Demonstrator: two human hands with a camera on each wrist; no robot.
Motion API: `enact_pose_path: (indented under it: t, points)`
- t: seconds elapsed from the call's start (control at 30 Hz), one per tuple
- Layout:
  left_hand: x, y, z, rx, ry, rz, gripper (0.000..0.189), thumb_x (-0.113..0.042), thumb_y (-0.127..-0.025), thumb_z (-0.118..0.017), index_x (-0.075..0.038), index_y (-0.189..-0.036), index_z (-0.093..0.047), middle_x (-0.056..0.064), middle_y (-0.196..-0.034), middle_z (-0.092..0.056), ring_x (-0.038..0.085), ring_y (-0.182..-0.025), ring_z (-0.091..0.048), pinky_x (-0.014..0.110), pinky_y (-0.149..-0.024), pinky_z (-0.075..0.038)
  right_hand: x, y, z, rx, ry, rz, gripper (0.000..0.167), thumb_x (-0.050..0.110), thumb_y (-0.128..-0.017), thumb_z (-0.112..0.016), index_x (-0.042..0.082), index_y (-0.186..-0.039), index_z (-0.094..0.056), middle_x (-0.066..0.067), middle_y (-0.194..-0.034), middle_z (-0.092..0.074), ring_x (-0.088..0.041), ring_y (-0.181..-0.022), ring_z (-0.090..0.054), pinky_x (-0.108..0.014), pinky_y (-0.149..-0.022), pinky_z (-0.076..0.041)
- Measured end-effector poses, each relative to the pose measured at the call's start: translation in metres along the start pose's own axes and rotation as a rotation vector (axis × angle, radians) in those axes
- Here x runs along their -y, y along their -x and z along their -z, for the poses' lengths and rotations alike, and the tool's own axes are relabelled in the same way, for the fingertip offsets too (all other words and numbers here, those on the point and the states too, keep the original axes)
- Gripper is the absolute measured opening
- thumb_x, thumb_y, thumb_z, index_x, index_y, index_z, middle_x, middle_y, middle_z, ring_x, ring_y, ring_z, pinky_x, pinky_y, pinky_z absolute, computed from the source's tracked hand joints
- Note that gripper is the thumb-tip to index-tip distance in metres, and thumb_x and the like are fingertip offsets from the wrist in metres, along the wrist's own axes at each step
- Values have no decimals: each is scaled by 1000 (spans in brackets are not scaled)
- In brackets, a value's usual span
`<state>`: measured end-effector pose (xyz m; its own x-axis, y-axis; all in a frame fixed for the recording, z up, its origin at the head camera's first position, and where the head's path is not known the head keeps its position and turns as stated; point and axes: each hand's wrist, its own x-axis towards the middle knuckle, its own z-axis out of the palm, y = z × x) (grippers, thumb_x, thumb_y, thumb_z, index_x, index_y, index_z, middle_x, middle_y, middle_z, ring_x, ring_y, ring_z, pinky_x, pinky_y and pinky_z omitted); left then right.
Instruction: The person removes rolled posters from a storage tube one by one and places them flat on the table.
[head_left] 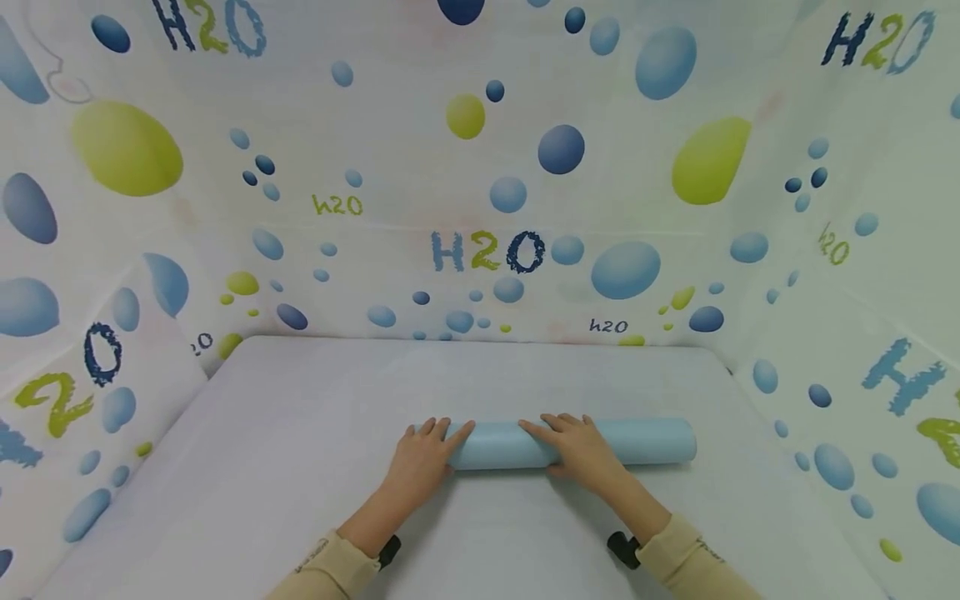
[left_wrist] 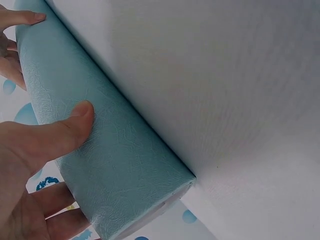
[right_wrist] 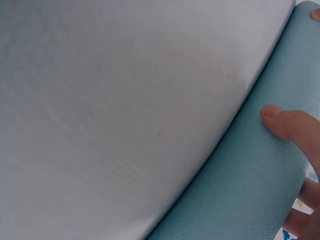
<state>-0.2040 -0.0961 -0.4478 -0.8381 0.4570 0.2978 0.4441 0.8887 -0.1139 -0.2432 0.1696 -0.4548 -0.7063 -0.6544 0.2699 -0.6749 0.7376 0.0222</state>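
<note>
A light-blue roll (head_left: 498,447) of finely creased, leather-like sheet lies crosswise on the white table. My left hand (head_left: 417,463) grips it by its left end, thumb on the near side and fingers over the far side. Farther right, around the middle of the roll, my right hand (head_left: 587,453) holds it the same way. In the left wrist view the left thumb (left_wrist: 75,131) presses the creased surface, and a pale layer shows at the roll's end (left_wrist: 155,212). The right wrist view shows the right thumb (right_wrist: 287,125) on the roll; the other fingers are partly hidden behind it.
The white tabletop (head_left: 315,392) spreads around the roll. Behind it and on both sides hang white sheets (head_left: 405,167) printed with blue and green drops and H2O lettering. A dark wrist device (head_left: 624,550) sits below the right sleeve, another (head_left: 389,552) by the left.
</note>
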Motion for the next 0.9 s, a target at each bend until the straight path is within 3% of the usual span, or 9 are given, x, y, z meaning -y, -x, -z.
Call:
enact_pose_path:
  t: [0.9]
  points:
    - [0, 2, -1, 9, 34, 22, 69, -23, -69, -80, -18, -131, -50, 15, -119, -56, 34, -108, -55, 50, -82, -46, 1, 0, -3, 8, -41, -25, 79, 24, -63, -83, 24, -134, -47, -14, -124, -54, -36, -109, -52, -64, -83, -38]
